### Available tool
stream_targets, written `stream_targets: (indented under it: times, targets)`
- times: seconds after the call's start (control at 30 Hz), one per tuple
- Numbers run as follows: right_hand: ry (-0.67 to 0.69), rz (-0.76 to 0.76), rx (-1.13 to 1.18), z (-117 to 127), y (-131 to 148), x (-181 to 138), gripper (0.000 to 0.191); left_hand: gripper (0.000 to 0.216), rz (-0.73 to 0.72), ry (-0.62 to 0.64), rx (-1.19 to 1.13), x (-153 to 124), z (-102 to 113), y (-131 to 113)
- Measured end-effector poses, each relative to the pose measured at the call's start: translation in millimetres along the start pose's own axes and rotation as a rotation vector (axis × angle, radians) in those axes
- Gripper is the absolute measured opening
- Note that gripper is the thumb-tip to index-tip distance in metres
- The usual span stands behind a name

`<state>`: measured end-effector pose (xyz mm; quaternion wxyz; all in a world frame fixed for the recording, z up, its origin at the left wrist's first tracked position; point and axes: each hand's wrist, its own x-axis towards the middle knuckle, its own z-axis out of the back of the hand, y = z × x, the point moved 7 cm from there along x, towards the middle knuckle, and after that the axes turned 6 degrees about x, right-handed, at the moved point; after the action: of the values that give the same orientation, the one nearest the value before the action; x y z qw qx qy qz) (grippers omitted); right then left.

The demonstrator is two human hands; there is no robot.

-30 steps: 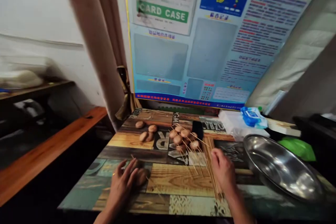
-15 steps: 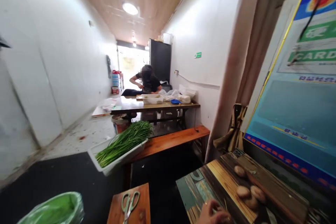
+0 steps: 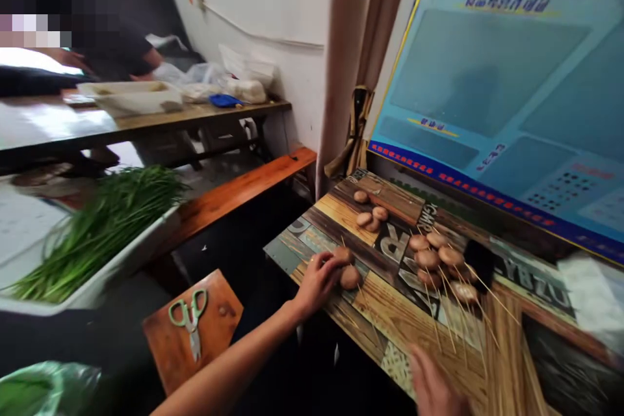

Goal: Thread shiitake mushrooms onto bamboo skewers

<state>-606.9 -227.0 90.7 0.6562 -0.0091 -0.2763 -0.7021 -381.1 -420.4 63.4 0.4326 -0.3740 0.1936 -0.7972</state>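
My left hand (image 3: 316,283) reaches over the near side of a printed wooden-pattern table (image 3: 390,302). Its fingers are closed on a mushroom skewer, where two brown mushrooms (image 3: 350,277) sit together and a thin stick runs toward me. Low in the view, my right hand (image 3: 433,383) is blurred and cut off by the bottom edge; its fingers are stretched out, and no object shows in it. To its upper right lies a pile of skewered mushrooms (image 3: 428,260), sticks pointing toward me. A bundle of bare bamboo skewers (image 3: 509,344) lies on the right.
Several loose mushrooms (image 3: 364,219) rest at the table's far left. Scissors (image 3: 192,318) lie on a wooden stool (image 3: 219,331). Green stalks (image 3: 107,227) fill a white tray (image 3: 146,250) on a bench (image 3: 244,185). A bag-lined bin (image 3: 49,390) stands lower left. A person sits behind another table (image 3: 141,122).
My view has swung right and down, bringing the skewered pile, the bamboo bundle and my right forehand area into sight. The left hand now shows at the paired mushrooms.
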Motion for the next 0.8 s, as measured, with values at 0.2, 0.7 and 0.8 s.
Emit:
stream_targets:
  times: [0.2, 0.7, 0.8]
  targets:
    - [0.108, 0.076, 0.024, -46.9, 46.6, -11.2, 0.050, 0.036, -0.058, 0.063, -0.002, -6.6, 1.2, -7.2]
    - [0.163, 0.052, -0.073, -55.8, 54.6, -23.1, 0.040, 0.038, -0.168, 0.219, 0.104, -5.3, -10.2, -13.8]
    - [0.143, 0.087, -0.098, -53.8, 58.2, -21.2, 0.041, 0.039, -0.177, 0.207, 0.138, -6.2, -11.0, -14.3]
